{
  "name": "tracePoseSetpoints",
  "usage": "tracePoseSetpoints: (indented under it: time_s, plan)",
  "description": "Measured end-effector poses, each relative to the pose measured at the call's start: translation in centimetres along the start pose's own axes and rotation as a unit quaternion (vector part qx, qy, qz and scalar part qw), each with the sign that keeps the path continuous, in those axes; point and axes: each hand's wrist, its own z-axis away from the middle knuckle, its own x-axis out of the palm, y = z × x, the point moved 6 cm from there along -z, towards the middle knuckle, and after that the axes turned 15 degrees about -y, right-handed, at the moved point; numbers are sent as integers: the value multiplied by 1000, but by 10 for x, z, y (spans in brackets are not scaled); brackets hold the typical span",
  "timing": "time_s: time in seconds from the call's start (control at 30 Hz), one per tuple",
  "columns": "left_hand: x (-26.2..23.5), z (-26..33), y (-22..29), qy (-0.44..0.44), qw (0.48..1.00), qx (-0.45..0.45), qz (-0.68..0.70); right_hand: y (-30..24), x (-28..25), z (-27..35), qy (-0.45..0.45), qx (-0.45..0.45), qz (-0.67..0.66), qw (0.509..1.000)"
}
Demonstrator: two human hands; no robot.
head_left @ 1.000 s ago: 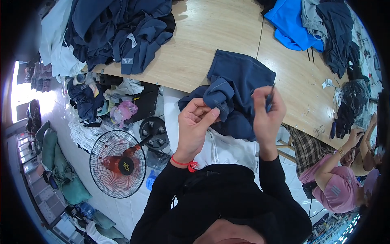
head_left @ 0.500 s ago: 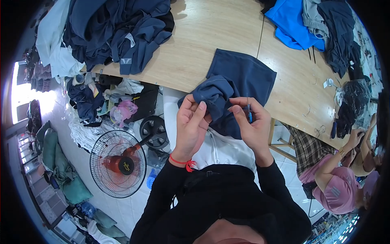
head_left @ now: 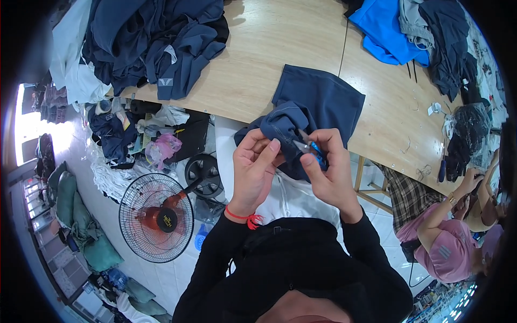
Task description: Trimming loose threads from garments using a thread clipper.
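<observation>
A dark navy garment lies partly on the table's front edge, its near end bunched up over my lap. My left hand pinches a folded, stitched edge of it between thumb and fingers. In my right hand is a small pair of thread snips with blue handles. Their metal blades point left, apart at the tips, close beside the seam that my left hand holds. Whether the blades touch the cloth I cannot tell.
A heap of navy garments covers the table's far left. Blue shorts and dark clothes lie at the far right. A standing fan is on the floor to my left. A person in a pink shirt sits at the right.
My right hand has turned the snips so that their blades now point at the cloth's stitched edge. The left hand keeps its pinch on the garment, barely shifted.
</observation>
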Motion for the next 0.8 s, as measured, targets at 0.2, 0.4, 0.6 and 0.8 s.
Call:
tracePoseSetpoints:
  time_s: [0.2,0.4,0.6,0.8]
  plan:
    - [-2,1,1,8,1000,-9,15,-12,2,0,-8,-15,87,996]
    - [-4,1,-2,24,999,-38,18,-12,-1,1,-1,-8,107,994]
    - [-2,0,-1,28,998,-44,25,-11,-2,1,5,-29,108,994]
    - [-2,-1,-4,21,997,-47,50,-8,-5,0,11,-42,105,994]
